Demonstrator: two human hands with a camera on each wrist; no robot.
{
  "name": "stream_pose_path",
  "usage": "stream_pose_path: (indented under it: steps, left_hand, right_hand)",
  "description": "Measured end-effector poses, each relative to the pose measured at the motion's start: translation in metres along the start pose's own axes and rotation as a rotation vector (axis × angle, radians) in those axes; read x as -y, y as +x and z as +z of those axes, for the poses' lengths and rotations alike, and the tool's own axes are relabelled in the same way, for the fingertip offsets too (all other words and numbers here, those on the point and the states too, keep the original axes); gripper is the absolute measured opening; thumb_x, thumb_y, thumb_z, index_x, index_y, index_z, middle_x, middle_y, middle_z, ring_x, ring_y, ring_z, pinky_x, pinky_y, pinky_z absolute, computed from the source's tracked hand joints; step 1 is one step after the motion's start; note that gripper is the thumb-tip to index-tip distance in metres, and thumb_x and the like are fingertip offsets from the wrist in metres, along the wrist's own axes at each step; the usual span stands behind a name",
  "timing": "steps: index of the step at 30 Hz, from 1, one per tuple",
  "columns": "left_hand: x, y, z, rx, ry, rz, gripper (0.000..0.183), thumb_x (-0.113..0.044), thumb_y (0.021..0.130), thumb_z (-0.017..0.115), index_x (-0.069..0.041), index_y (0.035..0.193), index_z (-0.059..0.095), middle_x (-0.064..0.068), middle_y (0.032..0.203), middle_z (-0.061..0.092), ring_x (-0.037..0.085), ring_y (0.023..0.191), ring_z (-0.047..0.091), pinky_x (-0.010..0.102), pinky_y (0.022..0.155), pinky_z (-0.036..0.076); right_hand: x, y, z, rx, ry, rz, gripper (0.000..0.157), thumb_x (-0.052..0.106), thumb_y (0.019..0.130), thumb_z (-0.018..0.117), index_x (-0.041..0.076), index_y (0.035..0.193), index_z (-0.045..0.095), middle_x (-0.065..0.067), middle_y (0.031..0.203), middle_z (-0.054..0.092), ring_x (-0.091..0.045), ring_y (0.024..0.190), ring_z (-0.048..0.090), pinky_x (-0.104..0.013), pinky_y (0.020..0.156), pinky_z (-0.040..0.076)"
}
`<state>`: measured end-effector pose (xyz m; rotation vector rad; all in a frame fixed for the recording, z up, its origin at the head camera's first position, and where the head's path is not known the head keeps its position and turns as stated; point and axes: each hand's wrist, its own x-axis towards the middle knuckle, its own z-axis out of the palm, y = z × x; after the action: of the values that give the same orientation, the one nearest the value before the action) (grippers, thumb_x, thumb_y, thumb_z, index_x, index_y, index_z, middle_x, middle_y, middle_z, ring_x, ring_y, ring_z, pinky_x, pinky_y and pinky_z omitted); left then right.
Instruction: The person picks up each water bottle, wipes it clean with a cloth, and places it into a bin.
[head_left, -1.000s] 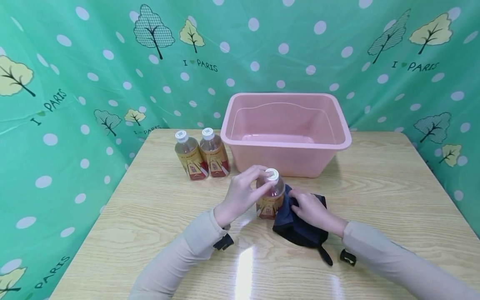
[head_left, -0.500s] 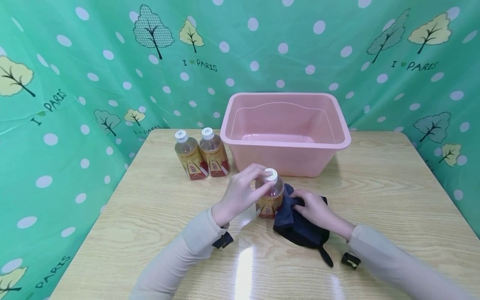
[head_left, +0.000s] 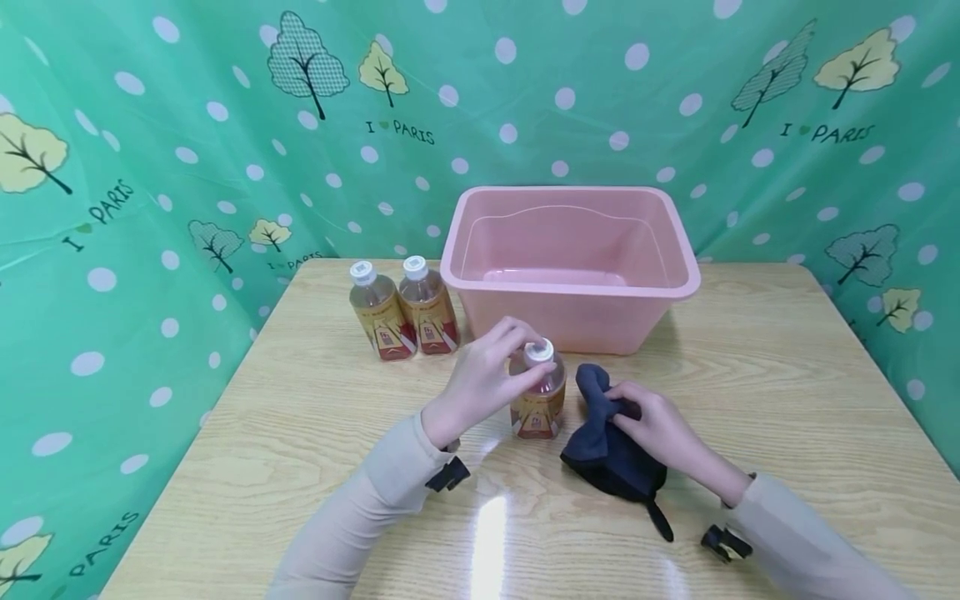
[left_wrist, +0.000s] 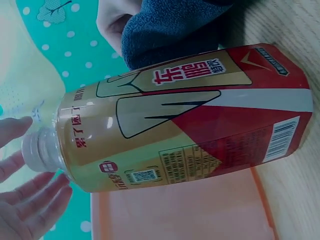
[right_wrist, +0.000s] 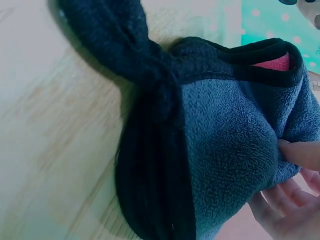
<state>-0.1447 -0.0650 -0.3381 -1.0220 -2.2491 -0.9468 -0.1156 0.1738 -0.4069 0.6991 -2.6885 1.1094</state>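
With thumb and fingers around its white cap, my left hand holds a drink bottle upright on the table. In the left wrist view the bottle shows a gold and red label, with the fingers at its cap. My right hand pinches a dark blue terry cloth with black trim and a strap, just right of the bottle. Up close in the right wrist view, the cloth bunches between thumb and fingers, and a bit of pink shows inside its folded edge.
A pink plastic tub stands right behind the held bottle. To its left stand two more such bottles, a left one and a right one. A green patterned curtain hangs behind the wooden table.
My right hand has drawn the cloth to the right, and a gap now shows between it and the bottle. The left hand stays at the cap, almost unmoved.
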Motion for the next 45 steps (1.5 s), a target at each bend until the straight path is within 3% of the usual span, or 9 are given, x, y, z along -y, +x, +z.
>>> stream_pose_path:
  steps: [7,11,29,45]
  left_hand:
    - [-0.007,0.003,0.0,-0.017,0.101,-0.032,0.029,-0.027,0.071,0.074,-0.007,0.087,0.061,0.0,0.081,0.05,0.011,0.061,0.048,0.013,0.05,0.035]
    - [-0.008,0.004,0.0,-0.01,0.107,-0.042,0.028,-0.026,0.072,0.073,-0.006,0.087,0.061,0.0,0.08,0.051,0.013,0.063,0.049,0.012,0.052,0.036]
    - [-0.001,0.001,-0.002,0.056,-0.114,0.041,0.02,-0.008,0.074,0.07,0.0,0.093,0.065,0.008,0.095,0.062,0.016,0.091,0.052,0.018,0.081,0.042]
    - [0.003,-0.002,-0.006,0.121,-0.115,0.142,0.023,-0.001,0.079,0.062,0.001,0.102,0.062,0.013,0.108,0.059,0.019,0.101,0.051,0.02,0.089,0.039]
  right_hand:
    - [0.0,-0.003,-0.003,-0.012,-0.001,0.008,0.025,-0.016,0.069,0.063,-0.002,0.09,0.061,-0.014,0.092,0.061,-0.029,0.087,0.059,-0.038,0.07,0.05]
    - [-0.001,-0.004,-0.005,-0.017,-0.004,0.012,0.025,-0.016,0.069,0.063,-0.002,0.09,0.061,-0.014,0.092,0.06,-0.029,0.087,0.058,-0.037,0.069,0.051]
    - [0.001,-0.005,-0.006,-0.041,-0.026,-0.02,0.028,-0.017,0.066,0.064,0.0,0.089,0.062,-0.011,0.091,0.061,-0.028,0.084,0.059,-0.036,0.067,0.051]
    - [0.006,-0.003,-0.008,-0.025,-0.008,0.014,0.026,-0.016,0.069,0.063,-0.001,0.09,0.061,-0.013,0.092,0.06,-0.028,0.084,0.059,-0.037,0.068,0.051]
